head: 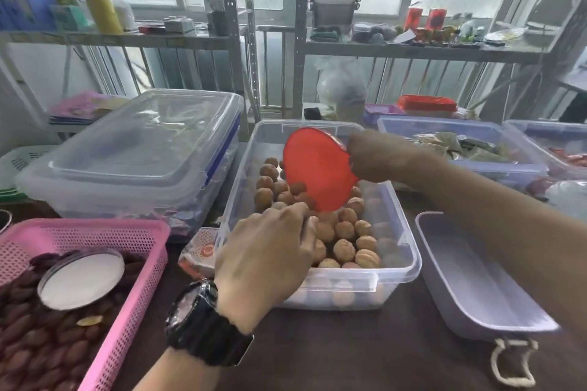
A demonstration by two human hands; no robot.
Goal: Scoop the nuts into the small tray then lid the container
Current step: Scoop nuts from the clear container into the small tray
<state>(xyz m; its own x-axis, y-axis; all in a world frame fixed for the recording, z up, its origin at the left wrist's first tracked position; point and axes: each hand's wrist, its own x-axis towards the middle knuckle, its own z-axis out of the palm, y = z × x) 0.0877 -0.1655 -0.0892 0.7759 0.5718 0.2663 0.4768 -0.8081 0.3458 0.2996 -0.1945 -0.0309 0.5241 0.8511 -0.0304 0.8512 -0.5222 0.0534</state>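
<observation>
1. The right hand (pixel 371 155) grips the red scoop (pixel 317 168) by its far upper edge, fingers wrapped round it. The scoop is tilted steeply, its lower edge down among the nuts (pixel 346 232) in the middle of the container (pixel 397 273).
2. The left hand (pixel 266 257) reaches in over the container's near left wall, fingers bent down onto the nuts just beside the scoop's lower edge. Its fingertips are hidden, so I cannot tell whether it holds a nut or only pushes them (likely herding them toward the scoop).
3. The tray (pixel 460 279) lies just right of the container, bare inside, with its long axis running away from the person. It sits under the right forearm, so the right hand is the nearer one, and the scoop has only to lift over the right wall and swing right and nearward.
4. I judge the scooping barely begun: no nut is in the tray.
5. A clear lid (pixel 143 136) rests on a bin at the left, nearer the left hand. Whether it fits this container I cannot tell.
</observation>
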